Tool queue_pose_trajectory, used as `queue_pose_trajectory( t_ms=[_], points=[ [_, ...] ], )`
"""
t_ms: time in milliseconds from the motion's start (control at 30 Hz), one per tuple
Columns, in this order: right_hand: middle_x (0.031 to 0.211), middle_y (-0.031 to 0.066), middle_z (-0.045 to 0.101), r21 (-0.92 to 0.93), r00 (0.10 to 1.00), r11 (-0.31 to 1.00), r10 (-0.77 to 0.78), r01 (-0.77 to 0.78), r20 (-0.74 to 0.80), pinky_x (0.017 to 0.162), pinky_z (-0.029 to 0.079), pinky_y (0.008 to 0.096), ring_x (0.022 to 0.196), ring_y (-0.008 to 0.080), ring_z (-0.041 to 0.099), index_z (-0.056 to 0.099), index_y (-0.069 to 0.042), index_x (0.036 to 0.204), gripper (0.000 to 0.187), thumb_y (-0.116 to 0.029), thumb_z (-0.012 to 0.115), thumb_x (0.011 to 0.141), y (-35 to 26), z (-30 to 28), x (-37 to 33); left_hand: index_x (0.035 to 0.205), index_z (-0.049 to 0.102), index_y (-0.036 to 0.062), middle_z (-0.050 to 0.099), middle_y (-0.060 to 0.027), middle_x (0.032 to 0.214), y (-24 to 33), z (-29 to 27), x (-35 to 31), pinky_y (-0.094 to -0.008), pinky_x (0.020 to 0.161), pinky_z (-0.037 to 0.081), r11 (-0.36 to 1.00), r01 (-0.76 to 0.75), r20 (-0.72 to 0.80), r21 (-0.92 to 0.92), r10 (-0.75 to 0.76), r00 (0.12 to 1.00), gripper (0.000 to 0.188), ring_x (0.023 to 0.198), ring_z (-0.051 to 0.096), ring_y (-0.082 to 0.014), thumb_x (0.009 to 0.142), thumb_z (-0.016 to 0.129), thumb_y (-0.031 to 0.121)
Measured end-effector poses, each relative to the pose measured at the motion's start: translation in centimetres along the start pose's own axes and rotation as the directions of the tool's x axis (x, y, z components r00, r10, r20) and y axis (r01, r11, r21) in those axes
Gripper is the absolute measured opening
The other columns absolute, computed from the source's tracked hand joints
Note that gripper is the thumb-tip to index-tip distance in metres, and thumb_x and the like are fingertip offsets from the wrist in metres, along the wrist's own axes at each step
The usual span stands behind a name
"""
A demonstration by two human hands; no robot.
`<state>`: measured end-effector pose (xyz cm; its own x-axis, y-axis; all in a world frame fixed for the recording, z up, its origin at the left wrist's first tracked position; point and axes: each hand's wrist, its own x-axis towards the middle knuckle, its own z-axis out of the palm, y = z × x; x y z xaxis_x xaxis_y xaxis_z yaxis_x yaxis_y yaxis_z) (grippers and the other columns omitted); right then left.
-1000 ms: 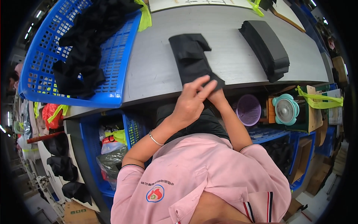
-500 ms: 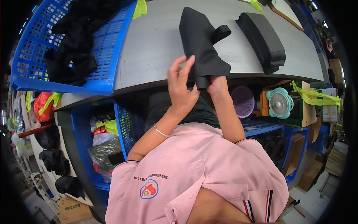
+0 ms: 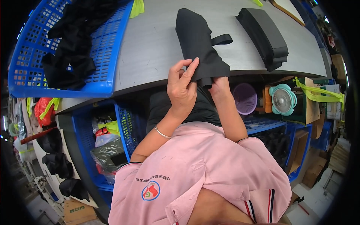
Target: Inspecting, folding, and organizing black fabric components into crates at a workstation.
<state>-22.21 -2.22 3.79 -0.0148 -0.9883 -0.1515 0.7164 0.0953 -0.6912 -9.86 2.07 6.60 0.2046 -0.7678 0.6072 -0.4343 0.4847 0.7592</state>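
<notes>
A long black fabric piece [image 3: 198,45] with a rounded far end and a small strap loop [image 3: 222,39] on its right side lies over the near edge of the grey table. My left hand [image 3: 182,86] is closed at its near left edge, thumb and fingers pinching the cloth. The near end of the piece covers the fingers of my right hand [image 3: 219,84]; only the back part of that hand and the wrist show. Between the two hands, a folded bit of the cloth hangs down. To the right lies a neat stack of black fabric pieces [image 3: 264,33].
A blue plastic basket [image 3: 101,91] with black cloth stands on the table's [image 3: 150,41] left. Under the right edge are a purple bin [image 3: 244,99] and a teal fan [image 3: 283,99]. Another blue crate [image 3: 125,127] holding bagged goods sits below left.
My left hand's fingers have drawn together onto the cloth's edge. The fabric piece has shifted slightly left, and its loop now points more to the right. My right hand stays under the cloth.
</notes>
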Motion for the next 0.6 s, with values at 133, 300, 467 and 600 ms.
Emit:
queue_pose_trajectory(
  t_ms=[133,300,467,600],
  points=[
    [0.109,0.0123,0.066,0.113,0.998,0.992,0.05,-0.055,0.05,0.082,0.06,0.0333,0.094,0.0211,0.068,0.06,0.002,0.115,0.028,-0.016,0.062,0.094,0.4,0.2,0.2,0.122,0.072,0.0121,0.059,-0.0035,0.114,0.1,0.4,-0.2,-0.0218,0.06,0.043,0.994,0.078,0.003,-0.078,-0.078,0.997,0.068,0.076,0.053,-0.0095,0.066,0.054,-0.022],
    [0.11,0.0127,0.065,0.144,0.993,0.983,0.108,-0.112,0.038,0.08,0.059,0.0358,0.094,0.0226,0.068,0.058,0.0,0.118,0.032,-0.021,0.061,0.094,0.7,0.1,0.5,0.126,0.069,0.011,0.057,-0.0054,0.115,0.1,0.5,-0.3,-0.0246,0.063,0.047,0.993,0.059,0.034,-0.102,-0.055,0.998,0.069,0.075,0.055,-0.0117,0.066,0.057,-0.021],
    [0.107,0.0118,0.065,0.149,0.986,0.977,0.159,-0.151,-0.043,0.077,0.059,0.0369,0.091,0.0233,0.067,0.058,-0.002,0.118,0.032,-0.024,0.061,0.094,1.2,0.5,0.7,0.131,0.065,0.0109,0.053,-0.0069,0.117,-0.3,0.7,-1.0,-0.0271,0.066,0.05,0.993,0.064,0.053,-0.101,-0.059,0.997,0.074,0.077,0.056,-0.0143,0.066,0.058,-0.023],
    [0.098,0.0111,0.065,0.078,0.984,0.986,0.153,-0.146,-0.087,0.066,0.057,0.0365,0.08,0.0227,0.065,0.059,-0.004,0.111,0.027,-0.025,0.059,0.096,1.4,1.2,0.8,0.135,0.062,0.0115,0.05,-0.0074,0.12,-0.8,0.9,-1.7,-0.0259,0.065,0.049,0.991,0.09,0.053,-0.099,-0.085,0.995,0.077,0.081,0.055,-0.0146,0.066,0.059,-0.023]
  ],
)
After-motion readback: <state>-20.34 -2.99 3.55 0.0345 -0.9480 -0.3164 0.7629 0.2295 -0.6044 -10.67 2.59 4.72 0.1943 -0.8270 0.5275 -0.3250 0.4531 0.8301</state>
